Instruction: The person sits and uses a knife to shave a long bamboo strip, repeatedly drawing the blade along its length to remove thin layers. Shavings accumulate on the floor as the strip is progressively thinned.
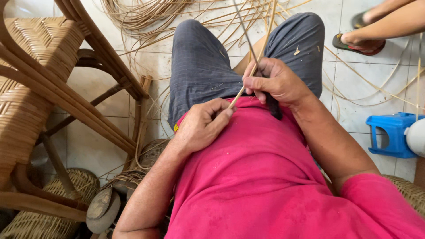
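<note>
- Head view, looking straight down at the lap: the right hand (276,82) is clenched around a dark-handled knife (271,102), handle end poking out below the fist, thin blade running up and away over the knees.
- The left hand (202,125) is closed too, pinching the near end of a thin rattan strip (253,71) between thumb and fingers, right over the pink shirt (265,177).
- That strip runs up from the left hand, passes under the right thumb beside the blade, and carries on toward the loose cane on the floor.
- My read on the step: the strip is being shaved or split against the blade. Judging from the grip, the next bit needs steady pull from the left hand with the blade angle held shallow, or the strip snaps or gets cut through.
- Counts, going outward: one knife, one strip in hand, two hands busy, both shut.
- Further out: a tangled pile of rattan strands (146,17) on the tiled floor, too many to count.
- One woven cane chair (31,79) on the left, a couple of woven baskets (48,212) low down beside it.
- One blue plastic stool (392,132) on the right.
- Top right, another person's foot in a sandal (361,44); a second sandal only just shows.
</note>
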